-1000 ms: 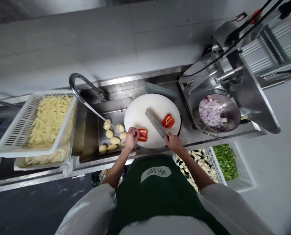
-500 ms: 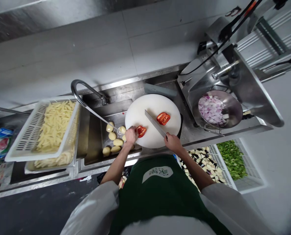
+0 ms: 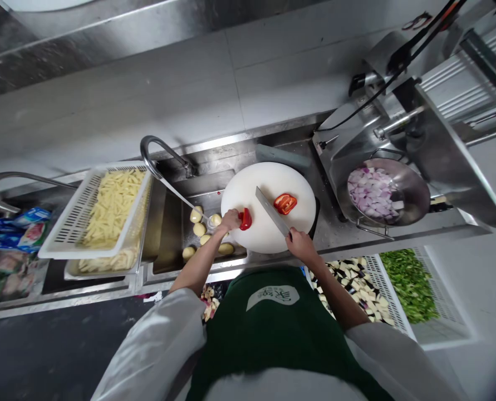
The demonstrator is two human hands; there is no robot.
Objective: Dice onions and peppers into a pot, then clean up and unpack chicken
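Note:
On the round white cutting board (image 3: 254, 239), a red pepper piece (image 3: 245, 219) stands at the left, its outer skin showing. My left hand (image 3: 230, 220) has its fingers closed on that piece's left side. A second pepper half (image 3: 285, 204) lies cut side up on the right part of the board. Between the two pieces, the broad blade of a knife (image 3: 271, 211) points up and to the left over the board. Its handle is in my right hand (image 3: 300, 244), wrapped round at the board's front right edge.
Peeled potatoes (image 3: 225, 249) lie in the sink (image 3: 164, 245) under a running tap (image 3: 151, 159). A basket (image 3: 59, 239) of cut potato strips stands left. A metal bowl (image 3: 415, 195) holds chopped onion. Below are trays of eggplant (image 3: 356, 284) and green pepper (image 3: 410, 284).
My left hand has turned the left pepper piece, so its red skin shows where its cut inside was visible. The whole view has shifted, with things appearing further right.

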